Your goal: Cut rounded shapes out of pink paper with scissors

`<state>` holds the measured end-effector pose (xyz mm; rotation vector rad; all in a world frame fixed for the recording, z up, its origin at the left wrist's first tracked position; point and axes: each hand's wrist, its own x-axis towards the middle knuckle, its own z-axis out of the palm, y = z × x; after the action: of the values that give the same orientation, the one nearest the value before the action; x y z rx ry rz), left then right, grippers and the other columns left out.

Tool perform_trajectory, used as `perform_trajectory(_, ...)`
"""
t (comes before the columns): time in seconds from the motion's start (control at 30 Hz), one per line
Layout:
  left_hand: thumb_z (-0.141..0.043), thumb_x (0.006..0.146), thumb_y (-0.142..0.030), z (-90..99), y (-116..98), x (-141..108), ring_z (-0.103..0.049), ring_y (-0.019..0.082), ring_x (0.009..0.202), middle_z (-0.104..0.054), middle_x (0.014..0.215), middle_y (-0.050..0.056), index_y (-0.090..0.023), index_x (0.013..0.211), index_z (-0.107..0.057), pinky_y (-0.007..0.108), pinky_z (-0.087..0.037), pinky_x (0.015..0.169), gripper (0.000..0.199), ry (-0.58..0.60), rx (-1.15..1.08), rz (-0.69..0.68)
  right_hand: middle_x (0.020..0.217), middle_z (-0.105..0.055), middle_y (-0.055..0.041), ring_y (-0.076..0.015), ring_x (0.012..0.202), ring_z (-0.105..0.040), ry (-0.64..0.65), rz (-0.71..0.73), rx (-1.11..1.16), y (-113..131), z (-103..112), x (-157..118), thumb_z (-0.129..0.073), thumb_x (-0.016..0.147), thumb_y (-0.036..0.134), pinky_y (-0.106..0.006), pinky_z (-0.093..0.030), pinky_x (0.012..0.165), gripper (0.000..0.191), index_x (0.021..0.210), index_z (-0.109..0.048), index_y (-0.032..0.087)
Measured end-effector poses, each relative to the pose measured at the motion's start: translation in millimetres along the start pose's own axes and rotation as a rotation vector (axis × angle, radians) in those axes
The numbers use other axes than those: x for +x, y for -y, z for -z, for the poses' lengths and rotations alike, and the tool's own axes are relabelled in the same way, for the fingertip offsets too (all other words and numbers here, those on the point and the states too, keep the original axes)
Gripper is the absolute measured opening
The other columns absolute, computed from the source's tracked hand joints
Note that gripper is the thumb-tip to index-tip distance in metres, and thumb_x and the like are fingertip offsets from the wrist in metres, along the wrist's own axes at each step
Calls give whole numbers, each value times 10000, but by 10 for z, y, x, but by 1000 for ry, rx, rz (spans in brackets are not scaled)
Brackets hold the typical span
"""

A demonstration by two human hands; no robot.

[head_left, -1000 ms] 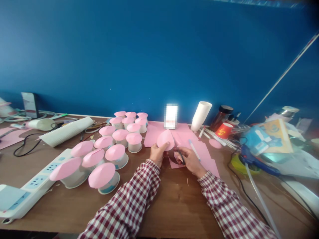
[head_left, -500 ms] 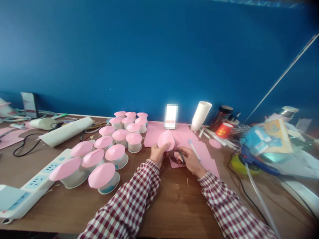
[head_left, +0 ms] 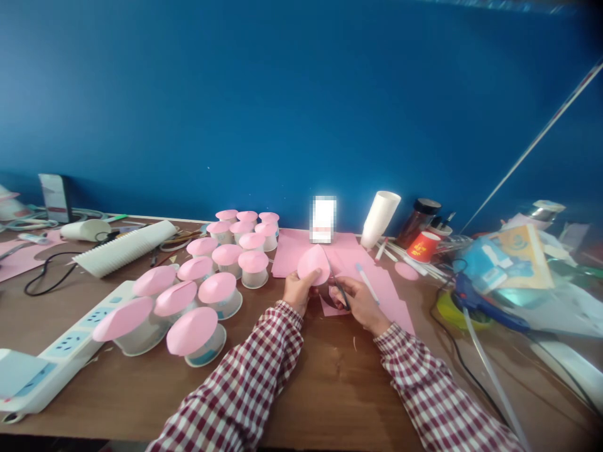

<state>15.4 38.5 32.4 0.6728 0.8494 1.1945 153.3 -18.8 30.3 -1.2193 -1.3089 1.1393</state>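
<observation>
A pink paper disc (head_left: 313, 263) is pinched in my left hand (head_left: 298, 291), thumb on top. My right hand (head_left: 358, 301) is closed on dark-handled scissors (head_left: 347, 300), whose blades point up beside the disc's right edge. Pink paper sheets (head_left: 287, 254) lie on the table behind and under both hands, with a pale marker (head_left: 367, 282) on them. Left of my hands stand several white paper cups (head_left: 255, 279), each topped by a pink disc (head_left: 217, 287).
On the left are a power strip (head_left: 70, 345) and a stack of white cups (head_left: 126, 248). At the right, a red cup (head_left: 424, 247), a blue glue gun (head_left: 485, 304) with its cable, and plastic bags (head_left: 565, 301) crowd the table. A blurred phone-like object (head_left: 323, 220) stands at the back.
The scissors' blades show a little more beside the disc. Both hands stay almost in place.
</observation>
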Motion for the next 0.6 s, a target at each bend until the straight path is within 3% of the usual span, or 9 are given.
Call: perform_trajectory(0.6,-790,542,-281,26,40,52,-492,74,416,-624,618,54,-60,783,-621,182,-358,342,368,-5,18,-16,657,-565,4,-97,536,-499,-8,12,-13,-44,14,11,-643,771,401,-237,-421,508,327,986,-610,156)
